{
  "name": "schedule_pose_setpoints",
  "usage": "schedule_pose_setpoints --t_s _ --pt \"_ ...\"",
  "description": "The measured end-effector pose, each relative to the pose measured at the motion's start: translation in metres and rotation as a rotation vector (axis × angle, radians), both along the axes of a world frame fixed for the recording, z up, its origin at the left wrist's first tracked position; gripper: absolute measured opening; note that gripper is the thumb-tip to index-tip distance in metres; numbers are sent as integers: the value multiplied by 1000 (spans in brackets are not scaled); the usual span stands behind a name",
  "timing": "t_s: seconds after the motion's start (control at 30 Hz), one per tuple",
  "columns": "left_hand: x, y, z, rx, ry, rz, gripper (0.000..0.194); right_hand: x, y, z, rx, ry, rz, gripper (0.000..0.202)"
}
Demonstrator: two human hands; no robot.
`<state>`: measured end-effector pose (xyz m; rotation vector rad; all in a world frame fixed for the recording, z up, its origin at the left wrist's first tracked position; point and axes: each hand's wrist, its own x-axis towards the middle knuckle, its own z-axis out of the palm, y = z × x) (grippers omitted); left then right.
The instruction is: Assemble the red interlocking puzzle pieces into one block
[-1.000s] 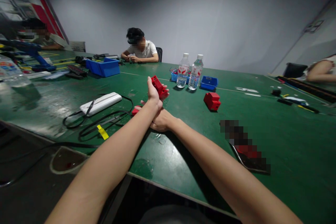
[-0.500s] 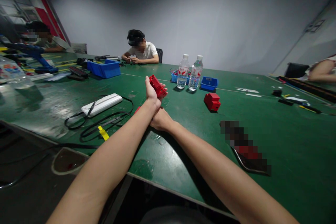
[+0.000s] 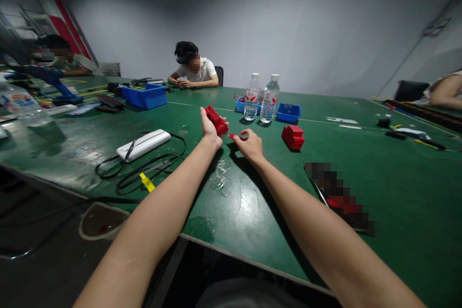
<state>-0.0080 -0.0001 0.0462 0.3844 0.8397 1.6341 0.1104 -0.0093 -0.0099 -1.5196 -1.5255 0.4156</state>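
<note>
My left hand [image 3: 210, 130] is wrapped around a red plastic housing [image 3: 215, 119], holding it tilted above the table. Close by on the right, my right hand [image 3: 250, 147] pinches a small red piece [image 3: 231, 136] between thumb and fingertips. A narrow gap separates that piece from the housing. A second red housing [image 3: 293, 137] of similar look rests on the table to the right of my right hand.
Two water bottles [image 3: 251, 98] stand beyond my hands, beside a small blue bin [image 3: 288, 112]. A white power bank [image 3: 143, 145] with black cables lies left. A pixelated dark object [image 3: 339, 197] lies right. Another person [image 3: 197, 70] sits across the green table [image 3: 390, 192].
My right hand has come out from beneath my left forearm and moved right, carrying the small red piece. My left hand keeps its hold on the housing, nearly still.
</note>
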Motion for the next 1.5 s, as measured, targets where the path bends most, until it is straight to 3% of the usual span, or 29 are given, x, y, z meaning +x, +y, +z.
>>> schedule_pose_setpoints --t_s 0.07,0.17,0.27,0.33,0.5,0.67,0.9,1.03,1.2,1.5 --pt "-2 4 -6 -55 41 -23 62 13 12 2 -39 341 -43 31" --pt "-5 10 -16 -91 85 -43 58 21 22 5 -134 844 44 30" --pt "-6 15 -23 -100 131 -87 60 20 22 6 -240 1077 140 29" --pt "-6 17 -27 -91 173 -109 60 17 21 6 -278 1110 193 30" --pt "1 15 -30 -22 213 -8 56 16 19 8 -373 1176 236 33" --pt "6 11 -29 -54 213 -42 59 17 15 10 -461 1169 327 37" --pt "4 14 -32 -86 292 -95 61 17 15 13 -448 1187 238 34" --pt "5 15 -35 -67 328 -104 62 16 15 11 -421 1189 281 36" --pt "8 15 -34 -40 353 57 60 10 16 5 -343 1170 404 38" --pt "3 15 -31 -101 320 183 55 3 16 3 -153 1053 461 29"
